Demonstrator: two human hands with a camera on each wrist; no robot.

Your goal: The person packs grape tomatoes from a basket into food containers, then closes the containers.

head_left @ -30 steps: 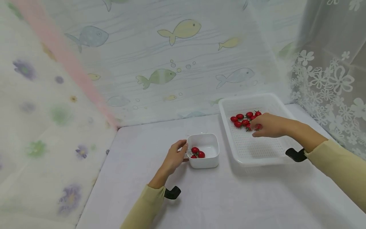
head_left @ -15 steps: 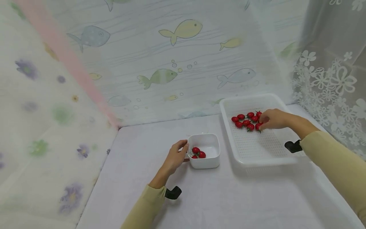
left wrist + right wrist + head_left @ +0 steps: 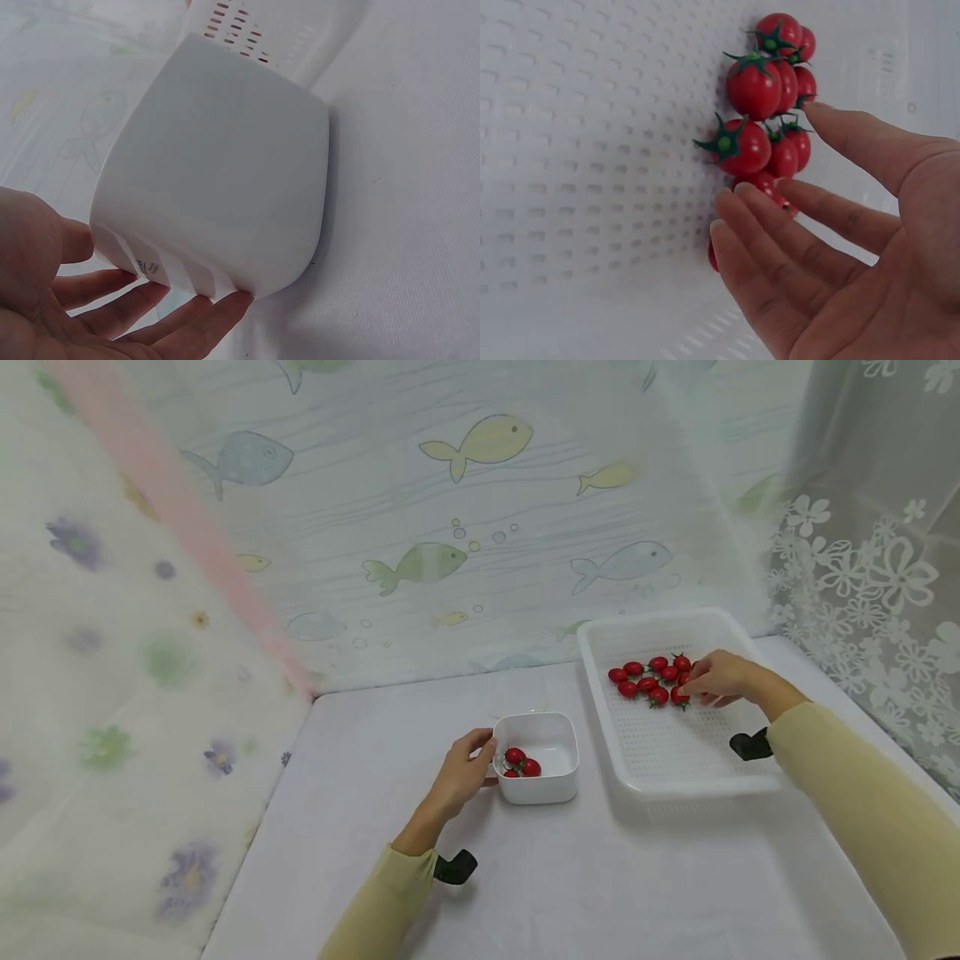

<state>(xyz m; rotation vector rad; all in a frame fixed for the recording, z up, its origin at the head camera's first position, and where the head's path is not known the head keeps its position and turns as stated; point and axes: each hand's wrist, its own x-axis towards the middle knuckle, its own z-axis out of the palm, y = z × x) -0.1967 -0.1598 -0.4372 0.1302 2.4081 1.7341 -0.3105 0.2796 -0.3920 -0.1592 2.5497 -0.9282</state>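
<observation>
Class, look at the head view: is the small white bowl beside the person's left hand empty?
No: the small white bowl holds a few red cherry tomatoes, while the left hand touches its side.

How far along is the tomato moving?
Early on. Three tomatoes already lie in the bowl, which the left hand steadies. The right hand is reaching among the tomatoes in the basket, none picked up yet. About nine remain there.

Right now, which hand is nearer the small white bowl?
Left. The left hand touches the bowl with its fingers on the side; the right hand is over in the tray, at the tomatoes.
</observation>
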